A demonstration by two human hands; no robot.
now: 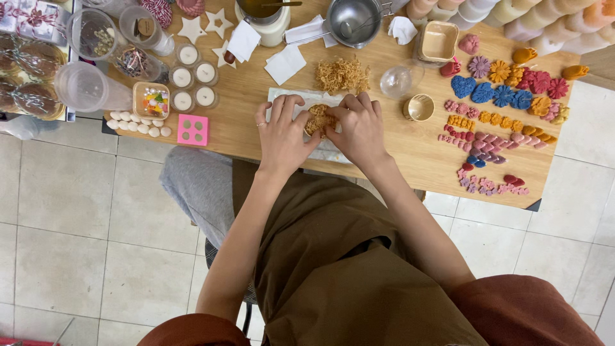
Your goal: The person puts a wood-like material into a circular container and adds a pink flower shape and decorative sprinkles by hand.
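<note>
A: What are the two hands doing?

B: Both hands are on a small round cup (318, 120) stuffed with tan, stringy shreds. The left hand (282, 136) curls its fingers around the left side of the cup. The right hand (360, 127) bends its fingers over the top and right side, pressing on the shreds. So both hands are closed on the cup.

A: Where is the cup?

B: It sits on a white sheet (306, 97) at the near edge of the wooden table (397, 154), right in front of the person.

A: Is there more of that stringy stuff?

B: Yes. A loose pile of shreds (342, 75) lies on the table just behind the hands.

A: What is on the right side?

B: Lots of little wax shapes (503, 96), like flowers and hearts, in blue, red, orange and pink. They lie in rows. Near the right hand there is a small round tub (420, 107), and a clear round shell (399, 80) is just behind it.

A: And on the left?

B: A pink square mold (193, 129) lies near the table edge. Beside it is a row of small white ovals (138, 124). Behind those are small white candles (193, 77) in clear cups and a little box of colorful bits (152, 100).

A: What is at the back?

B: A shiny metal pot (353, 21) stands there with white paper squares (285, 63) close by.

A: What does the person wear?

B: A brown apron (333, 256).
</note>
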